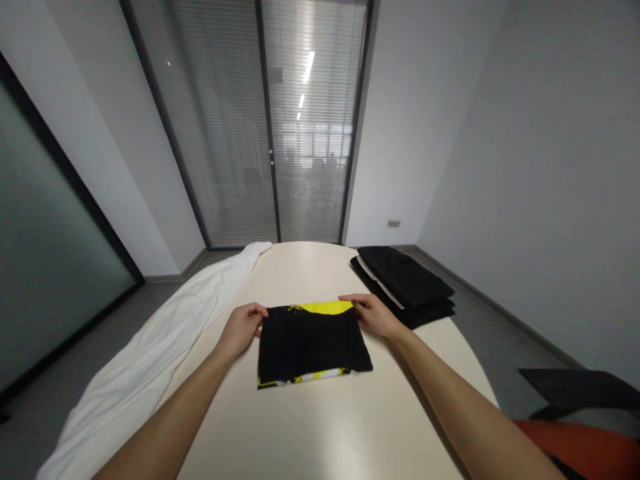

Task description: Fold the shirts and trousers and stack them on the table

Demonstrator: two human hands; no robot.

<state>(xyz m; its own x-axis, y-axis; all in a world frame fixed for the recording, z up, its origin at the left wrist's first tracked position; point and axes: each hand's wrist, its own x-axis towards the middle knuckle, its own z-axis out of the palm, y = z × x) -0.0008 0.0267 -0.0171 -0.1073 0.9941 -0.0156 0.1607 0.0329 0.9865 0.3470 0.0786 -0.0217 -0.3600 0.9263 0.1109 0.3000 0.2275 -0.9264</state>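
A folded black garment [313,343] with yellow and white patches lies flat near the middle of the table. My left hand [243,327] grips its far left corner, fingers closed around the edge. At the far right corner, my right hand [373,315] pinches the cloth beside the yellow strip, with the index finger lying along the top edge. Layers of yellow and white show at the fold's near edge. What kind of garment it is cannot be told.
A pale oval table [320,427] carries a stack of folded black clothes [405,277] at the back right. White cloth [170,327] runs along the left edge. An orange chair [575,447] with a black armrest [580,389] stands at the lower right. Beyond are glass doors [310,167].
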